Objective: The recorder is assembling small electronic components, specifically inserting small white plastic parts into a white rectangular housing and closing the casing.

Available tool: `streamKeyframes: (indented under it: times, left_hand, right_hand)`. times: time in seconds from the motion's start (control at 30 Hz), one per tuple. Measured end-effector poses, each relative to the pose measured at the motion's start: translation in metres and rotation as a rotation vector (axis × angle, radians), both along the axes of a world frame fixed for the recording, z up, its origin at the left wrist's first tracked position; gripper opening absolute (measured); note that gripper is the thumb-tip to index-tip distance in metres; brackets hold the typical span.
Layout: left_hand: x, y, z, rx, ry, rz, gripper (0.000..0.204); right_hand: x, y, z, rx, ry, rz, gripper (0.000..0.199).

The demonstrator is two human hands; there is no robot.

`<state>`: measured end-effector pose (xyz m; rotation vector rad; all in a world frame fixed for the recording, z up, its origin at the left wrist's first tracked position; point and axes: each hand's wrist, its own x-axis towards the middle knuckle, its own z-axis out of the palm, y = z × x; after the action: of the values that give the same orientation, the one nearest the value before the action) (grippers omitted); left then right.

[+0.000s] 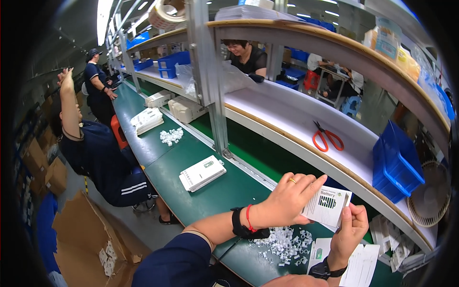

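White carton held up between 2 hands, above a loose heap

Head view: white carton (326, 208) with green print, raised off the bench, face turned up toward the wearer; it lies to the right of the left hand (284, 203) and just left of the right hand (353, 228); both hands touch it, so neither is clearly nearer; left hand hides part of it, so long axis cannot be told for sure.

Right hand grips the lower right edge, thumb on the near side; left hand lies along the left edge, fingers stretched toward the top, thumb low; how firmly it grips, cannot tell.

Surface: green bench (229, 201) under both hands; heap of small white pieces (287, 244) below them; flat white card (362, 267) beside the right wrist; stack of white cartons (202, 173) off to the left hand's far left.

Room: beyond the hands, a pale shelf (287, 115) carries red-handled snips (327, 138) and a blue bin (397, 162), the bin beyond the right hand; leftward of the left forearm, an open cardboard box (81, 229) and a co-worker (95, 158) with 1 arm raised.
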<state>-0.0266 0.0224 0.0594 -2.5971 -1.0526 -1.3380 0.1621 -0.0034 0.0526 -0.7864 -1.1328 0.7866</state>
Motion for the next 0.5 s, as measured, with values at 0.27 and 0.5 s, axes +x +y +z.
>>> streamKeyframes:
  times: [0.27,0.5]
  left_hand:
    - [-0.001,0.004,0.001,0.022,0.035,0.072,0.094]
    - [0.009,0.008,-0.005,-0.013,-0.027,0.124,0.095]
  right_hand:
    - [-0.011,0.008,-0.001,0.08,-0.051,-0.057,0.004]
    - [-0.011,0.009,-0.009,0.142,-0.127,0.037,0.027]
